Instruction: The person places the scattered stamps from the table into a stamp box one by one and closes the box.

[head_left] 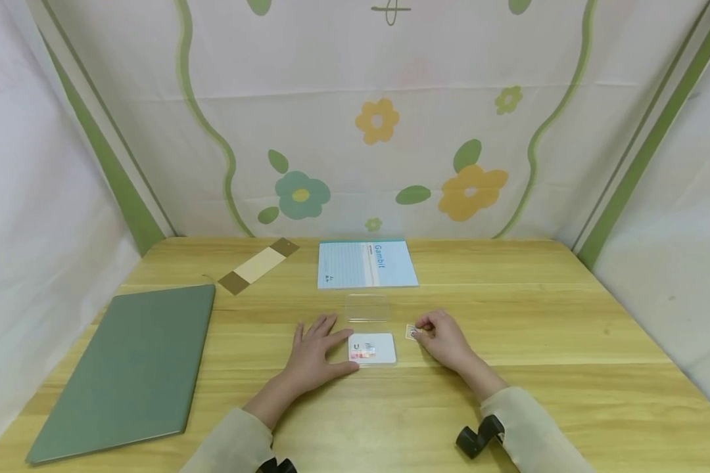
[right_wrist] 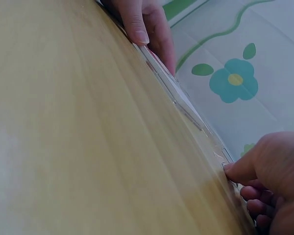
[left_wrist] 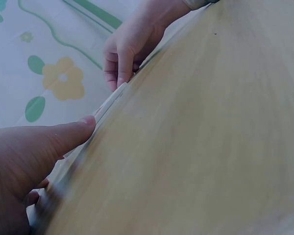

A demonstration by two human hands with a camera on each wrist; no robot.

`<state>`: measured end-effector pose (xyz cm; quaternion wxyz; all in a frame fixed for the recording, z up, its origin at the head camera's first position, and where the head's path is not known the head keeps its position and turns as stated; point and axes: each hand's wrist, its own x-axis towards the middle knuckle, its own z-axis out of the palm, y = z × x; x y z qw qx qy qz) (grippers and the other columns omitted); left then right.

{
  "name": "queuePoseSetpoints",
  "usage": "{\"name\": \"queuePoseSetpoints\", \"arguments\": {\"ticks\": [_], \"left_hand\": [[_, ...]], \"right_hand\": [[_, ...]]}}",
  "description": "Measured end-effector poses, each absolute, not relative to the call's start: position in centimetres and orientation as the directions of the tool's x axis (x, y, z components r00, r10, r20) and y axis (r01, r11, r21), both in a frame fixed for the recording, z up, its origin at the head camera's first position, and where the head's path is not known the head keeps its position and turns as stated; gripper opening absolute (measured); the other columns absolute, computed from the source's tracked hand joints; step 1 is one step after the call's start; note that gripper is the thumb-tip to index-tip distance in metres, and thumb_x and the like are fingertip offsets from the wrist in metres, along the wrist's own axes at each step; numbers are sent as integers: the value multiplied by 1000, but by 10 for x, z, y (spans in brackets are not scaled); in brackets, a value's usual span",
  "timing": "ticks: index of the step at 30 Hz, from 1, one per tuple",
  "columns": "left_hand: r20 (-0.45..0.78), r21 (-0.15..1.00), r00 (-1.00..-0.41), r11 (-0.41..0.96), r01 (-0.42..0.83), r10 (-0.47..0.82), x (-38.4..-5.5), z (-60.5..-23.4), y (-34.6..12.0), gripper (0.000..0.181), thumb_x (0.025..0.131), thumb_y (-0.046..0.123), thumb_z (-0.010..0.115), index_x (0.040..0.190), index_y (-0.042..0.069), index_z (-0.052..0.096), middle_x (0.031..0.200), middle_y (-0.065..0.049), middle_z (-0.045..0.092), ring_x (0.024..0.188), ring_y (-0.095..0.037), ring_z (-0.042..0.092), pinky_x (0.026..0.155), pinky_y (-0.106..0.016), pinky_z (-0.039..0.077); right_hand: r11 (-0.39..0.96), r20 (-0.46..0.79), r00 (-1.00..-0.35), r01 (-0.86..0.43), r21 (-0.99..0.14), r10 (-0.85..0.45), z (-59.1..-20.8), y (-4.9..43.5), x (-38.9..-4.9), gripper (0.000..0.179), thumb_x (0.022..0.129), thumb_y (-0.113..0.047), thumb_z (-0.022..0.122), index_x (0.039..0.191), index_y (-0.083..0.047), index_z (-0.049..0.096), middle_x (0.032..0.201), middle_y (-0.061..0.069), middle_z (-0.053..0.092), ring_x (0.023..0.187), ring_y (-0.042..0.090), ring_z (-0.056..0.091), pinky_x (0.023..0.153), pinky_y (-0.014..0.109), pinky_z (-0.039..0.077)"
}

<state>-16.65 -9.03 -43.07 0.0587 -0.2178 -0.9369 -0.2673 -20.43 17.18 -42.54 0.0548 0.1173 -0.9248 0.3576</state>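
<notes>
A flat white rectangular piece with a "U" mark and a shiny coloured patch lies on the table, a clear edge showing along its near side. My left hand rests at its left, fingers spread, with index fingertip and thumb touching its left corners. To its right, my right hand pinches a small pale square with a dark mark, between thumb and index finger. That square lies at table level; its kind is too small to tell. In the right wrist view, the white piece appears edge-on.
Behind the white piece lies a clear plastic rectangle, then a light blue "Gambit" notebook. A brown-and-cream strip lies back left, a green flat board at left. A floral curtain hangs behind the table.
</notes>
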Motion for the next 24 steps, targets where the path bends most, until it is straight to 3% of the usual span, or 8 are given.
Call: {"name": "queuePoseSetpoints", "arguments": {"ticks": [6, 12, 24], "left_hand": [[223, 472, -900, 766, 436, 375, -167, -431, -90, 63, 71, 57, 57, 120, 19, 53, 134, -14, 32, 124, -31, 20, 93, -57, 1], [220, 472, -901, 768, 433, 373, -167, -431, -91, 63, 71, 57, 57, 120, 19, 53, 134, -14, 32, 125, -30, 19, 93, -57, 1], [223, 478, -900, 763, 436, 374, -167, -431, -90, 63, 71, 57, 57, 121, 19, 52, 134, -14, 32, 125, -30, 19, 93, -58, 1]], "right_hand": [[699, 180, -968, -249, -671, -172, -426, 171, -203, 12, 74, -6, 66, 80, -5, 55, 82, 4, 49, 75, 18, 46, 67, 32, 40], [647, 139, -974, -224, -729, -181, -426, 172, -203, 15, 75, -4, 64, 83, -6, 51, 77, 3, 48, 64, 15, 43, 57, 28, 38], [613, 185, -965, -261, -745, -187, -424, 173, -204, 13, 78, -3, 61, 90, -8, 64, 68, -1, 50, 60, 15, 42, 52, 26, 37]]}}
